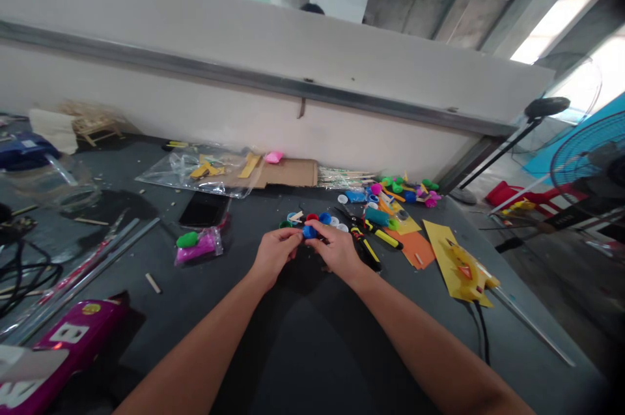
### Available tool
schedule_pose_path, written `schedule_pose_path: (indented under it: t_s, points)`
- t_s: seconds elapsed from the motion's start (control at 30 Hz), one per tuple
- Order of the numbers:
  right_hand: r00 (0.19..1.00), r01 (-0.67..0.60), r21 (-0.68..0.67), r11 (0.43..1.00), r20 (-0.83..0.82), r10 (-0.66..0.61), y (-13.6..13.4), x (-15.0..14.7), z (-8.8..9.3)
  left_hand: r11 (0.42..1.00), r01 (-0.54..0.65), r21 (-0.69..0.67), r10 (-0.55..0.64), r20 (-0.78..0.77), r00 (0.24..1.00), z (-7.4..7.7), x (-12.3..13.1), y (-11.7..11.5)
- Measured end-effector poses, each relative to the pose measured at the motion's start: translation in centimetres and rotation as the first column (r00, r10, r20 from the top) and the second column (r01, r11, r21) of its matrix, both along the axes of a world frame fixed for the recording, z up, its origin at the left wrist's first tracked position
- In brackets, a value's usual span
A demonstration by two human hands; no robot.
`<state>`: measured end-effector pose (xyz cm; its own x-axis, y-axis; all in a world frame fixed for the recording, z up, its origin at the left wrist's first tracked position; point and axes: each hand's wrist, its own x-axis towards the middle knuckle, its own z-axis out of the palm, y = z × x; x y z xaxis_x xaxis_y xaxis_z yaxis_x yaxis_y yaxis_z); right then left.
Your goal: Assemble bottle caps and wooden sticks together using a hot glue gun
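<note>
- dark grey work table (122, 330) fills lower frame, scattered with craft stuff
- white wall (244, 102) with a metal rail (273, 86) runs across upper frame, behind table
- standing fan (586, 161) with blue cage at right edge; red plastic chair (517, 197) just left of it, past table edge
- magenta case (78, 337) at lower left corner; black cables (24, 278) at left edge above it
- clear plastic bag (205, 171) with yellow pieces inside, upper middle, lying against flattened cardboard (288, 174)
- yellow paper (459, 262) at right of table, with a yellow-orange cutout on it; orange paper (415, 249) just to its left
- black phone (204, 208) lying left of centre, near small bag of magenta and green clay (198, 247)
- two yellow-and-black utility knives (366, 245) just right of the hands
- left hand (276, 255) and right hand (332, 249) close together at centre, arms coming in from bottom of frame
- blue bottle cap (309, 231) sits between both hands, centre of frame, just in front of a cluster of loose colored caps (322, 218)
- grip: both hands closed in, fingers curled against cap from either side, not wide open; cap partly covered, exact finger contact hard to see
- cap looks light, stiff, smooth plastic, likely slippery when small; best held by its rim
</note>
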<state>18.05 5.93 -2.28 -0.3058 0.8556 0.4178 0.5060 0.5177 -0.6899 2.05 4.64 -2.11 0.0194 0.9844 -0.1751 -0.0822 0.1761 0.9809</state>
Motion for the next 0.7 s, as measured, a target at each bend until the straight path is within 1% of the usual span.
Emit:
schedule_pose_path:
  t_s: [0.1,0.27,0.57,0.7]
  points:
    - [1.0,-0.001,0.002,1.0,-0.005,0.001,0.01,0.03,0.02,1.0,0.025,-0.006,-0.024,0.078,0.997,0.14,-0.09,-0.05]
    - [1.0,-0.01,0.006,1.0,-0.017,0.01,-0.03,-0.12,0.32,1.0,0.019,-0.007,-0.018,0.131,0.991,0.25,-0.18,-0.03]
    - [0.998,0.017,-0.061,0.998,-0.055,-0.021,0.0,-0.29,0.03,1.0,0.01,0.003,-0.011,0.138,0.99,0.07,-0.22,0.02]
    - [0.998,0.033,-0.067,0.997,-0.059,-0.036,-0.04,-0.24,0.05,0.999,0.032,-0.006,-0.031,0.157,0.987,0.23,-0.28,0.05]
